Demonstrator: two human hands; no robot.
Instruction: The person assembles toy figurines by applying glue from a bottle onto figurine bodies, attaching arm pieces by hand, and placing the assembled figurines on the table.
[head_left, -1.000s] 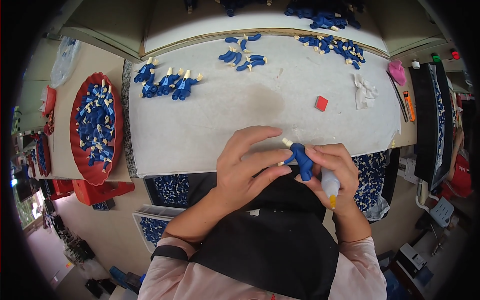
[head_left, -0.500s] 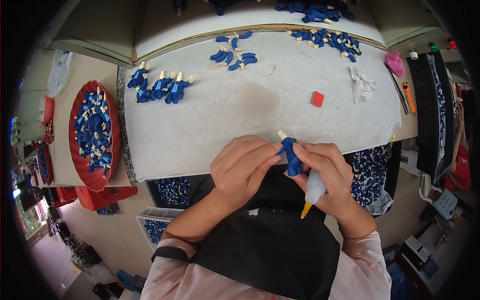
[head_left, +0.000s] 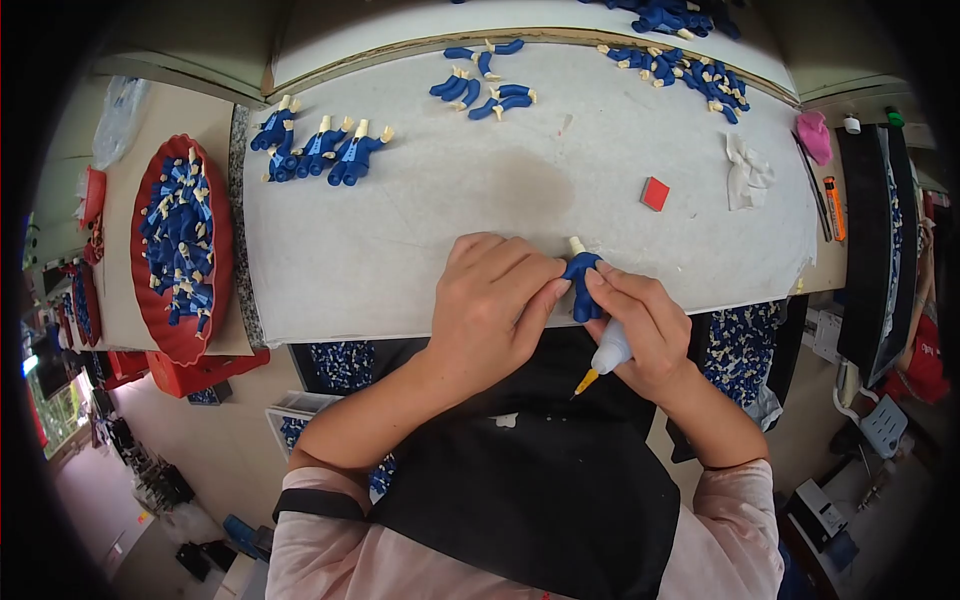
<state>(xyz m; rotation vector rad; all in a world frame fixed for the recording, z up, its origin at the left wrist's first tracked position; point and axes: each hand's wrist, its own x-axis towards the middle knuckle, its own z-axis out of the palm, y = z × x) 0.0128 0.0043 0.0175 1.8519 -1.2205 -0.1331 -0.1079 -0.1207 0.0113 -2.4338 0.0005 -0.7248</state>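
Observation:
Over the table's front edge I hold a small blue toy figure (head_left: 583, 287) with a cream neck, upright and headless. My left hand (head_left: 497, 305) is closed, thumb and fingers pinching the figure's left-side arm at the shoulder. My right hand (head_left: 648, 335) is closed too, its thumb and fingers on the figure's other side. The same hand also keeps a translucent squeeze bottle (head_left: 612, 348) against its palm, its yellow tip with a thin needle pointing down to the left. Loose blue arms (head_left: 484, 62) with cream hands lie farther back on the table.
Several assembled figures (head_left: 357, 155) stand at the table's left. A red scalloped basin (head_left: 222, 250) beside it holds many more. At the right are a heap of arms (head_left: 690, 75), a red square block (head_left: 655, 194), crumpled tissue (head_left: 747, 175) and an orange-handled tool (head_left: 834, 208).
Both hands have moved slightly up and away from my body with the figure, which is turned a little. The bottle's tip has swung left. The view has shifted slightly.

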